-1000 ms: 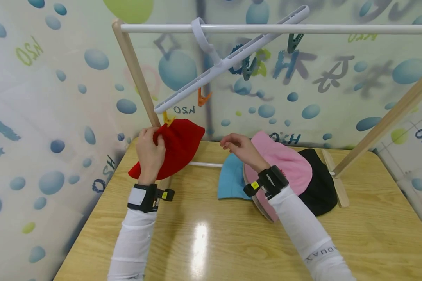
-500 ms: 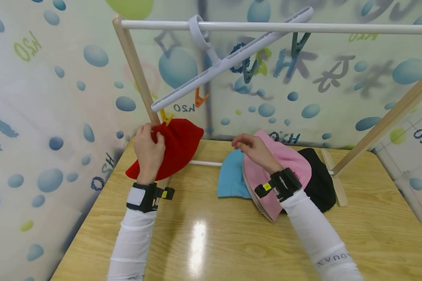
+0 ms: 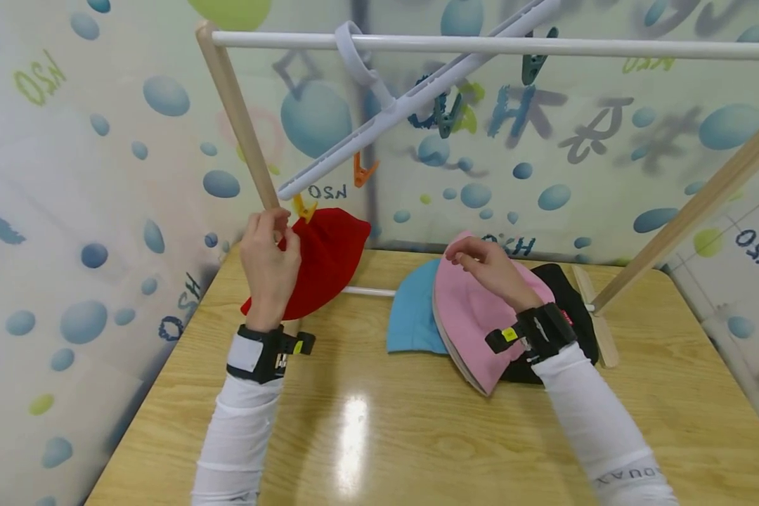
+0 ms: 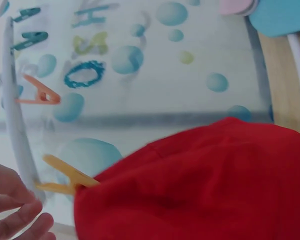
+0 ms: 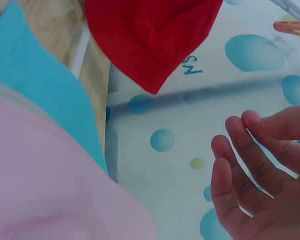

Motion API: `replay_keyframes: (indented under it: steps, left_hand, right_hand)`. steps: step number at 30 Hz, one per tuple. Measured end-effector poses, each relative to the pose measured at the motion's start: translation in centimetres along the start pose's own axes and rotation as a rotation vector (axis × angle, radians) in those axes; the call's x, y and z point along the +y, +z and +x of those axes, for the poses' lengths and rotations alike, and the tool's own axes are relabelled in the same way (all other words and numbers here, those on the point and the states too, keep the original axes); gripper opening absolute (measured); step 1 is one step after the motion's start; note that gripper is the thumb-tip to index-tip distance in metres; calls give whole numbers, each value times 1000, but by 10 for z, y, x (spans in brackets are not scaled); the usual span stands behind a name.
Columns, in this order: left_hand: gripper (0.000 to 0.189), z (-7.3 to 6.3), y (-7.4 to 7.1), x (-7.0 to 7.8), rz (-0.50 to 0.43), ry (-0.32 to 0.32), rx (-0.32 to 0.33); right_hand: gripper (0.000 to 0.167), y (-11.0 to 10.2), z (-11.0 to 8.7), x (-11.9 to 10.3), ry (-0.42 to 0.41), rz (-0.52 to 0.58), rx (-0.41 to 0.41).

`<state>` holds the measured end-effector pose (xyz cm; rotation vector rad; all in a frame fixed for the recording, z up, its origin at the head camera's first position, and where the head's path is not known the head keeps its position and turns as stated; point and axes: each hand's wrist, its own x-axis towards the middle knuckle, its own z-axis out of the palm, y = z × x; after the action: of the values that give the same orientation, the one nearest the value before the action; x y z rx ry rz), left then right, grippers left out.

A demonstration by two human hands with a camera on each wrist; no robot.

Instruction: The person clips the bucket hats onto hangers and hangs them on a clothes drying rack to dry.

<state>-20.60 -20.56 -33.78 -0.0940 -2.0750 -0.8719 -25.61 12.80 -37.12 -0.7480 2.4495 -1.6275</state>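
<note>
A red bucket hat (image 3: 329,263) hangs from a yellow clip (image 3: 304,209) at the low left end of a tilted white hanger (image 3: 405,105). My left hand (image 3: 268,263) is just left of the hat, fingers loosely bent. In the left wrist view its fingertips (image 4: 32,215) stand apart from the hat and clip. My right hand (image 3: 490,270) hovers over a pink hat (image 3: 464,323), and the right wrist view shows its relaxed fingers (image 5: 240,170) holding nothing. A blue hat (image 3: 411,309) lies left of the pink one, a black hat (image 3: 582,316) right.
The hanger's hook loops over a white rail (image 3: 582,46) between wooden posts (image 3: 240,119). An orange clip (image 3: 363,171) and dark green clips (image 3: 447,116) hang from the hanger. A lower white bar (image 3: 370,291) runs behind the hats on the wooden table (image 3: 417,450).
My left hand has let go of the red hat's edge and shifted slightly up. My right hand has moved right, over the pink hat. The hanger's right end has risen.
</note>
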Motion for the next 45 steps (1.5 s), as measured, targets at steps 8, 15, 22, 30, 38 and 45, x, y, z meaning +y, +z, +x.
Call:
replay_keyframes:
  steps: [8,15,22,30,38,45]
  left_hand:
    - [18,0,5,21,-32,71,-47]
    - [17,-8,16,27,-49,84,-76]
    - [11,-17,41,36,-15,174,-166]
    - [13,-27,70,50,-39,189,-283]
    - [15,-34,94,66,-65,194,-388]
    - [17,-35,110,84,-73,187,-466]
  right_hand:
    - [23,-16,-4,17,18,-86,13]
    - [24,-33,-7,17,2,-169,19]
    - [23,-50,-7,17,-23,-234,7]
    - [22,-65,-6,13,10,-368,38]
    - [23,-83,-13,5,1,-418,39]
    - [21,-93,-20,1,-13,-459,27]
